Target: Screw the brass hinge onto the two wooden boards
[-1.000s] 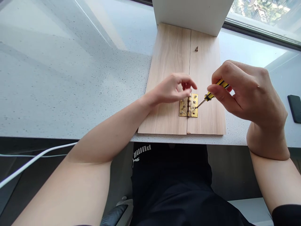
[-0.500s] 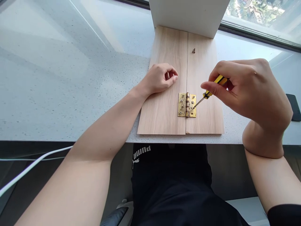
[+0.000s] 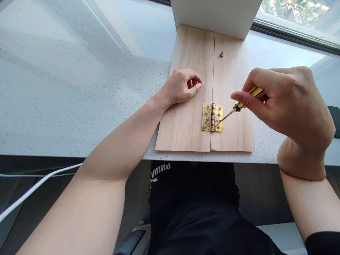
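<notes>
My right hand (image 3: 289,101) is closed on a yellow and black screwdriver (image 3: 255,93), whose shaft slants down left. Its tip meets the right leaf of a worn brass hinge (image 3: 213,118), at a screw hole. The hinge lies across the seam of two light wooden boards (image 3: 186,131), with several screws in its leaves. My left hand (image 3: 186,85) rests on the left board with its fingers curled in; what they hold, if anything, is hidden. A loose screw (image 3: 221,54) is near the far end of the right board.
A large white box-like object (image 3: 212,16) stands at the far end of the boards. The speckled counter (image 3: 79,106) has a window behind it. A dark flat object (image 3: 335,121) is at the right edge. A white cable (image 3: 39,184) hangs at lower left.
My right hand has shifted slightly right and its grip on the screwdriver handle has turned a little. The tip stays at the hinge. My left hand stays on the board; the view has moved slightly.
</notes>
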`<state>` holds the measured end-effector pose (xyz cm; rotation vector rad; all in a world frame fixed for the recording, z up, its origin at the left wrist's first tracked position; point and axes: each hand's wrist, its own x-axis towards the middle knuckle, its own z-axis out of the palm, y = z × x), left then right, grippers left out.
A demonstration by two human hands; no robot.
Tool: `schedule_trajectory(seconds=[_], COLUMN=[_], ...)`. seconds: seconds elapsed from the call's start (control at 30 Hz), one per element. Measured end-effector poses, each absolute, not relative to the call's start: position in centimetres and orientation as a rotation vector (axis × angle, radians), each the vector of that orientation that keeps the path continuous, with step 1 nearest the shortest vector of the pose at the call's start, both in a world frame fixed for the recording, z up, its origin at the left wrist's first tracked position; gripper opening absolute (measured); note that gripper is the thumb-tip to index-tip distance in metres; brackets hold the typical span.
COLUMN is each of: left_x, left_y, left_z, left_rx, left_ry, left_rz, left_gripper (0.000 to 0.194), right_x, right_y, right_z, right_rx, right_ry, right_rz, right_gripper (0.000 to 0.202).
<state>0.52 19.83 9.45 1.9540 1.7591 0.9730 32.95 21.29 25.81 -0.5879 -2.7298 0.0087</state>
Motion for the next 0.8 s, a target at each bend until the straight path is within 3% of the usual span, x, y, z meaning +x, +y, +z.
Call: schedule_trajectory(seconds=[0.1, 0.27, 0.53, 0.6, 0.73, 0.8], left_x=[0.5, 0.6, 0.7, 0.7, 0.7, 0.7], left_y=[19.8, 19.8, 19.9, 19.9, 19.9, 19.9], left_z=[9.5, 9.5, 9.5, 9.5, 9.5, 9.5], left_rx=[1.961, 1.953, 1.934, 1.926, 1.920, 1.928], left_ry=[1.762, 1.763, 1.757, 1.762, 1.772, 1.765], left_rz=[0.973, 0.982, 0.983, 0.982, 0.971, 0.976], left_gripper=[0.011, 0.012, 0.013, 0.013, 0.016, 0.016], right_x=[33.2, 33.5, 33.5, 33.4, 33.2, 33.1], right_y=[21.3, 21.3, 21.0, 20.8, 20.3, 20.2], right_z=[25.8, 26.0, 25.7, 25.8, 26.0, 25.9], right_rx=[-0.554, -0.333, -0.576, -0.562, -0.363, -0.322], right_ry=[-2.773, -2.829, -2.772, -2.786, -2.811, -2.789], right_rz=[0.090, 0.242, 0.025, 0.070, 0.220, 0.293], right_gripper=[0.014, 0.033, 0.022, 0.021, 0.040, 0.034])
